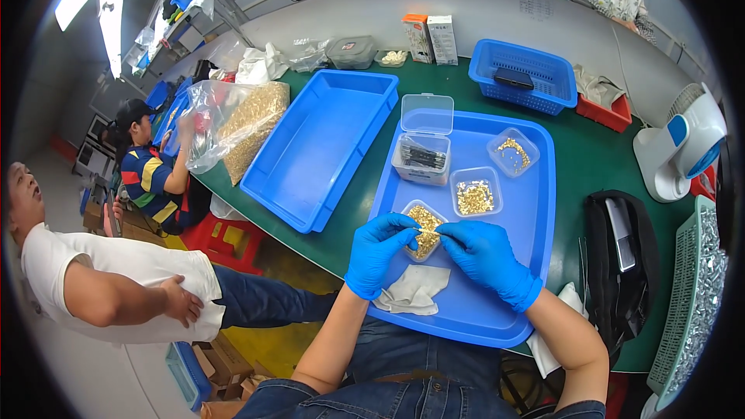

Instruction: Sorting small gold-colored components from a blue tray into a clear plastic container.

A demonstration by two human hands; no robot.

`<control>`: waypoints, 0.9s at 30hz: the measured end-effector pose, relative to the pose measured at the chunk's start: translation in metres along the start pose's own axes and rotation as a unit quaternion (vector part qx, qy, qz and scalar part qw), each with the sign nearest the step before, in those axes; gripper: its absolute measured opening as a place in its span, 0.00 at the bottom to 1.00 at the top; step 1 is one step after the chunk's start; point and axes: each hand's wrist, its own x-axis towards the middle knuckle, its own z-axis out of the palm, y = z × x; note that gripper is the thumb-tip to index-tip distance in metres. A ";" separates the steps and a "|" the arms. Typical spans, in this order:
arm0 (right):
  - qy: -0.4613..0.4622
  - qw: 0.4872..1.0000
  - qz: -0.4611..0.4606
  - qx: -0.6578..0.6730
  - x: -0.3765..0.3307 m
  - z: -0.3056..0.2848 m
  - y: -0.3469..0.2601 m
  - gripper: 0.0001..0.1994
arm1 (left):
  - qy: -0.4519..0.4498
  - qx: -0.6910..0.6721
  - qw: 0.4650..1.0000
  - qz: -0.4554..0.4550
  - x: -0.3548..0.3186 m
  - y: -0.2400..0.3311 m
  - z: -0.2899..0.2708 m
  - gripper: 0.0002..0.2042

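Both my hands wear blue gloves and meet fingertip to fingertip over a small clear tub (pixel 424 252) of gold-coloured metal pieces. My left hand (pixel 379 254) pinches one end of a tiny thin gold-coloured piece (pixel 427 231). At its other end the fingers of my right hand (pixel 490 261) are closed on it; its exact kind is too small to tell. Two more clear tubs, one with many gold pieces (pixel 475 192) and one with fewer (pixel 513 153), sit beyond on the blue tray (pixel 497 318). A lidded clear box (pixel 421 157) there holds dark thin items. A white cloth (pixel 413 290) lies near my left wrist.
Left of the tray are a big blue bin (pixel 314 155) and a bag of small brass-coloured parts (pixel 256 120). A blue basket (pixel 521 74) holding a dark phone-like object, a white fan-like device (pixel 679 143), a black bag (pixel 621 264) and a green crate (pixel 687 302) stand rightward. A person (pixel 116 279) stands at left.
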 end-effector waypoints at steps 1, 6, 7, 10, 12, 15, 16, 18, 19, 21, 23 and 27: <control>0.000 1.000 0.000 -0.001 0.000 0.000 0.000 0.08 | -0.002 -0.001 1.000 0.001 0.000 0.000 0.000 0.07; 0.001 1.000 -0.006 0.005 0.001 -0.001 -0.001 0.08 | 0.002 0.000 1.000 0.001 0.000 0.000 0.001 0.07; 0.003 1.000 -0.006 0.002 0.000 -0.001 -0.001 0.08 | 0.005 0.002 1.000 -0.001 -0.001 0.000 0.002 0.07; 0.007 1.000 -0.005 -0.005 0.000 -0.001 -0.001 0.08 | -0.001 0.004 1.000 0.006 -0.001 0.000 0.002 0.08; 0.006 1.000 -0.012 -0.010 0.001 -0.002 -0.003 0.08 | -0.004 0.005 1.000 0.009 -0.001 0.000 0.002 0.08; 0.009 1.000 -0.017 -0.013 0.001 -0.002 -0.002 0.08 | -0.005 0.007 1.000 0.009 0.000 -0.001 0.001 0.08; 0.012 1.000 -0.018 -0.014 0.001 -0.002 -0.002 0.08 | -0.005 0.007 1.000 0.009 0.000 -0.001 0.001 0.08; 0.016 1.000 -0.020 -0.014 0.001 -0.002 -0.002 0.08 | -0.001 0.005 1.000 0.005 -0.001 -0.001 0.001 0.07; 0.014 1.000 -0.021 -0.017 0.001 -0.002 -0.002 0.08 | 0.002 0.004 1.000 0.003 -0.001 -0.001 0.001 0.07; 0.011 0.999 -0.022 -0.022 0.001 -0.003 -0.003 0.08 | 0.003 0.004 1.000 0.005 -0.001 0.000 0.001 0.07; 0.008 1.000 -0.020 -0.023 0.002 -0.003 -0.003 0.08 | 0.004 0.005 1.000 0.008 -0.001 0.000 0.001 0.07; 0.003 0.999 -0.016 -0.027 0.002 -0.003 -0.002 0.07 | 0.004 0.001 1.000 0.002 0.000 0.000 0.000 0.08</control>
